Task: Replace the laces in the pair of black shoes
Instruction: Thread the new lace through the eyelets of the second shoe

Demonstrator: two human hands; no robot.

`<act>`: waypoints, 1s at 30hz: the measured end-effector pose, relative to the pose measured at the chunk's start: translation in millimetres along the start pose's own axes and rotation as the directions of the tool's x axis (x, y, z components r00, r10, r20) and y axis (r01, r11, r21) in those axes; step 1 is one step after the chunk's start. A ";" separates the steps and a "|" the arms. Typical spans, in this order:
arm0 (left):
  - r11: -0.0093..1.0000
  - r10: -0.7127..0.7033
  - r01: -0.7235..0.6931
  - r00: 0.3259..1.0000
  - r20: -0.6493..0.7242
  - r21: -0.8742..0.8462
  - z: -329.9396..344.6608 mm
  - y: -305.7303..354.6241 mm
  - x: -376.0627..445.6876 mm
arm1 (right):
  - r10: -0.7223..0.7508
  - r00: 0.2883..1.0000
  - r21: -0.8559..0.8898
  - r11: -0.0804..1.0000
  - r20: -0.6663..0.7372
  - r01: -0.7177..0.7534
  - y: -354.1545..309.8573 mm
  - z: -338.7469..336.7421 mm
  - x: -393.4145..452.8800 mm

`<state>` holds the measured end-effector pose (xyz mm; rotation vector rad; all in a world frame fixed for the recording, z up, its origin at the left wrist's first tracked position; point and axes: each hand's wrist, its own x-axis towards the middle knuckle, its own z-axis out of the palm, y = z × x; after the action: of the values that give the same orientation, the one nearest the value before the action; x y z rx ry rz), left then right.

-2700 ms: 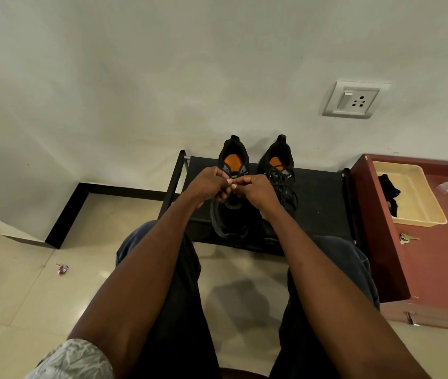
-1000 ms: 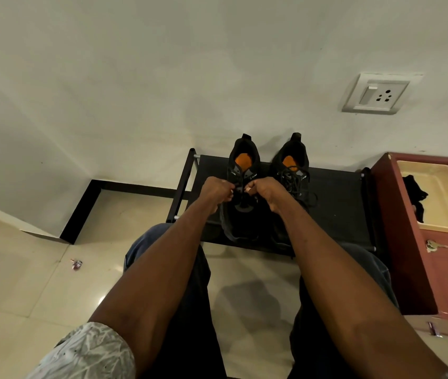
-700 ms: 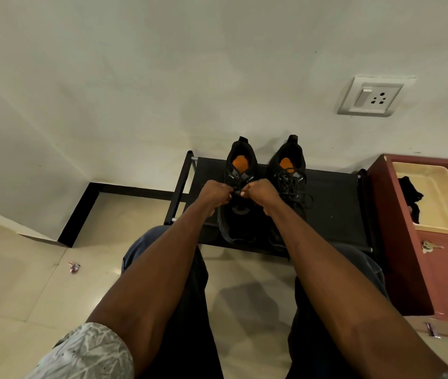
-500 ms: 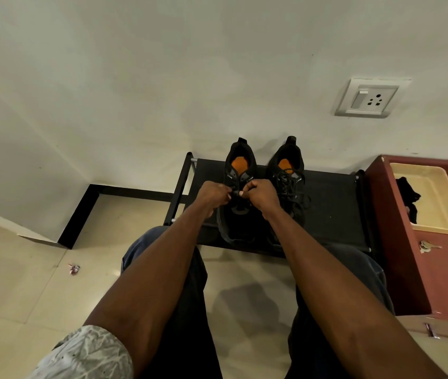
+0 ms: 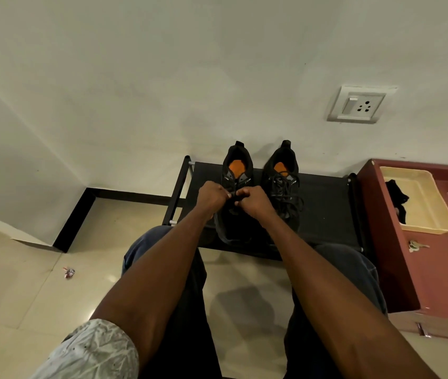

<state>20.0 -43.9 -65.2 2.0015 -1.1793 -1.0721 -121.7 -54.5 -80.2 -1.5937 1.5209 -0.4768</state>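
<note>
two black shoes [image 5: 258,187] stand side by side on a low black rack [image 5: 324,212], heels to the wall at 12 o'clock. the left hand [image 5: 212,196] and right hand [image 5: 253,199] meet over the left shoe, fingers curled tight, pinching its lace [image 5: 234,195]. at 3 o'clock a red cabinet [image 5: 441,269] carries a cream tray [image 5: 419,201] and keys [image 5: 416,245]. the forearms cover the shoes' toes; the pinched lace is hard to make out.

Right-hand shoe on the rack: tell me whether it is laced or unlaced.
Laced. Black laces criss-cross the right shoe, their loose ends spilling over its side.
</note>
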 end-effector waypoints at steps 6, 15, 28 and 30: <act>0.957 -0.026 0.050 0.996 0.088 -0.285 -6.8 15.5 -11.9 | -0.178 0.980 -0.267 0.952 -0.092 0.147 7.9 11.3 -19.8; 0.188 0.333 -0.103 0.942 -0.035 -0.977 -93.2 105.6 -60.0 | -0.149 0.987 -0.369 0.922 -0.066 0.115 7.3 9.2 -20.8; 0.993 0.093 -0.117 0.840 -0.534 -0.010 -59.7 36.2 -32.3 | -0.230 0.963 -0.617 0.781 -0.142 0.096 0.2 9.3 -28.5; 0.917 0.295 -0.222 0.936 -0.190 0.331 -38.7 17.9 -25.7 | -0.239 0.960 -0.645 0.759 -0.149 0.088 0.5 9.5 -29.4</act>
<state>38.0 -25.9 -22.4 2.0524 -1.4999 -0.5245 -120.1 -23.7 -77.7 -2.2782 1.8427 -0.2439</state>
